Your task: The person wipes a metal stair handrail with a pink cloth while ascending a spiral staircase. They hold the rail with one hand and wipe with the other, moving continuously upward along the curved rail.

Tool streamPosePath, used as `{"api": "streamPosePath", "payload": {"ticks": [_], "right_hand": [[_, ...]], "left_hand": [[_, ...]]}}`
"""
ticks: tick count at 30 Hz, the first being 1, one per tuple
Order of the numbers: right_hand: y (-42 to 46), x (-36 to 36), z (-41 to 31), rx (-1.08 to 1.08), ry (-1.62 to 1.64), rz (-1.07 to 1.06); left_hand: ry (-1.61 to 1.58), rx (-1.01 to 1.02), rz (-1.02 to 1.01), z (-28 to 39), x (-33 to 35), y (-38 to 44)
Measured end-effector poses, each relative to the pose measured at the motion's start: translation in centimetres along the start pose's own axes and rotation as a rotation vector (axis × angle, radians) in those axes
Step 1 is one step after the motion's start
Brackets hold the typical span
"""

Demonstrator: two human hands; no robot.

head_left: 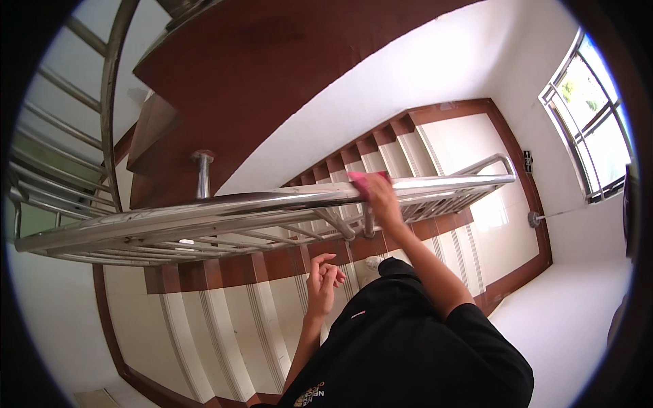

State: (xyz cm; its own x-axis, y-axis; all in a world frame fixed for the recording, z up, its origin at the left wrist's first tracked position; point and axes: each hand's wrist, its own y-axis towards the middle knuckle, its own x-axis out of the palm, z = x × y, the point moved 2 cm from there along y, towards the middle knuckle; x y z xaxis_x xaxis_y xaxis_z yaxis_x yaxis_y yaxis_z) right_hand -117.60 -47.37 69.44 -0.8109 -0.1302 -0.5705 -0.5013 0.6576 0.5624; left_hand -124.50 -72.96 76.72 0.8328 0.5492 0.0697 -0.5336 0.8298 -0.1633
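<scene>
My right hand (383,200) presses a pink cloth (361,182) onto the top of a shiny metal handrail (245,202). Most of the cloth is hidden beneath my fingers. The handrail runs across the view, with metal balusters (334,224) below it. My left hand (323,285) hangs in the air over the stairs, in front of my body, its fingers loosely curled and apart. Nothing is held in it, and it does not touch the railing.
Pale stair treads (224,326) with dark red edging descend on my side of the railing. Another flight (377,153) lies beyond it. At the right are a landing (502,224) and a barred window (586,117). A dark red stair underside (245,76) hangs at the top.
</scene>
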Motion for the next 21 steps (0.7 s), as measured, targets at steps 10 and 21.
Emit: {"api": "streamPosePath", "payload": {"ticks": [10, 21], "right_hand": [[1.1, 0.0, 2.3, 0.018, 0.005, -0.063], [4.2, 3.3, -9.7, -0.053, 0.090, 0.049]], "left_hand": [[-0.050, 0.066, 0.142, -1.0, -3.1, -1.4], [0.122, 0.085, -0.080, 2.3, 0.4, 0.1]]}}
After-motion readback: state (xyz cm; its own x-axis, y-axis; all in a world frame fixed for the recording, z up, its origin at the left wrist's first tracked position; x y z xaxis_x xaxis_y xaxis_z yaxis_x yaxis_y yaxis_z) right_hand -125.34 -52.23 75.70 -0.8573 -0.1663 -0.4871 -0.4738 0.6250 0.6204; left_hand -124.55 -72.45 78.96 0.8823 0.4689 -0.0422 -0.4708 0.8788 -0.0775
